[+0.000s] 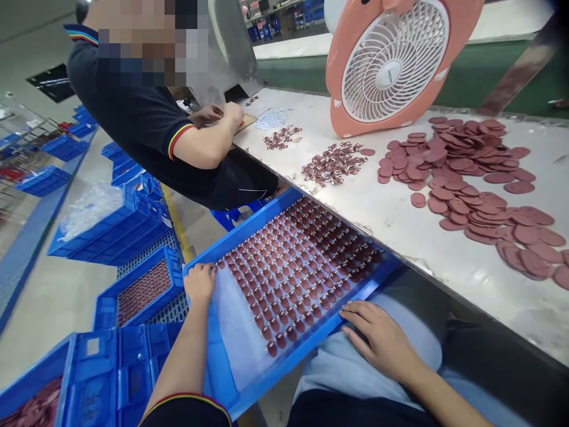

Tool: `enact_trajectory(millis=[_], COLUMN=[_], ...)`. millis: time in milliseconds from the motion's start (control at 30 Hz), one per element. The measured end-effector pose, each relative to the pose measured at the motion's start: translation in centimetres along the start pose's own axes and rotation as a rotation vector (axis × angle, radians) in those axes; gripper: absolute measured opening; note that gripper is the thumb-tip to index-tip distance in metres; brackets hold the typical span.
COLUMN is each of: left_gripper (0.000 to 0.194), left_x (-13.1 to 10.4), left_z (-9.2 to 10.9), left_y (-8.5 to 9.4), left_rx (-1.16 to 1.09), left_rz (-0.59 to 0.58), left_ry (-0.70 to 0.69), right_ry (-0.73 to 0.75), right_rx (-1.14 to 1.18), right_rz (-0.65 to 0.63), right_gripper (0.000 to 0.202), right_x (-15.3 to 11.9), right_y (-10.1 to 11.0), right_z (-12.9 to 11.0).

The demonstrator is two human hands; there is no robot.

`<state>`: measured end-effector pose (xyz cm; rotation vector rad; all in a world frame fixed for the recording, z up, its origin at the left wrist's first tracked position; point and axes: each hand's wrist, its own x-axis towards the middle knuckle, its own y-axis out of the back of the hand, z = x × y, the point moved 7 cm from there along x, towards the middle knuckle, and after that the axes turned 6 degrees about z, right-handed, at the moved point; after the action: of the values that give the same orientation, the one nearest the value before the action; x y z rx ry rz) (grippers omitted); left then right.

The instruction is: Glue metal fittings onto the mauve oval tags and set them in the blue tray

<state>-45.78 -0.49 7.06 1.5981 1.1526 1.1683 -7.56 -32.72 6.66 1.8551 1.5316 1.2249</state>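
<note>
A blue tray point(242, 403) lined with a pale sheet point(240, 332) lies tilted across my lap, its far part under the table edge. Rows of small dark-red oval pieces point(284, 267) with whitish tips cover much of the sheet. At the tray's left side, my left hand point(200, 283) has its fingers drawn together at the end of a row; whatever is between the fingertips is too small to make out. My right hand point(377, 335) lies flat over my thigh, fingers stretched out, fingertips touching the near rim of the tray. It holds nothing.
On the white table point(400, 219) lie flat reddish ovals point(480, 148), small-part piles point(333, 165) and an orange fan point(395, 74). A co-worker point(146, 118) handles something at the far end. Blue crates point(100, 367) stand at left, one holding similar pieces point(144, 290).
</note>
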Motion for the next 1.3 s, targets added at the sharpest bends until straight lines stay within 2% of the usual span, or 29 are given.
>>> enact_trajectory(millis=[133,333,733,1000,1300], left_gripper=[0.035,0.035,0.035,0.034,0.035], left_x=[0.8,1.1,2.5,3.4,3.7], left_z=[0.3,1.0,2.8,3.8,4.3], left_y=[-1.0,-1.6,-1.4,-1.8,-1.4], left_rx=[0.034,0.025,-0.002,0.006,0.057], left_rz=[-0.033,-0.035,0.012,-0.005,0.004], left_ry=[-0.058,-0.137,-0.173,-0.216,-0.201], right_ry=[-0.001,-0.005,-0.016,-0.006,-0.026], right_rx=[-0.001,0.003,0.016,0.018,0.019], right_rz=[0.008,0.024,0.03,0.043,0.052], right_gripper=[0.024,0.022,0.022,0.021,0.022], right_x=[0.1,0.2,0.4,0.4,0.6], right_y=[0.0,-0.2,0.0,0.0,0.2], right_z=[0.0,-0.1,-0.1,-0.2,-0.2])
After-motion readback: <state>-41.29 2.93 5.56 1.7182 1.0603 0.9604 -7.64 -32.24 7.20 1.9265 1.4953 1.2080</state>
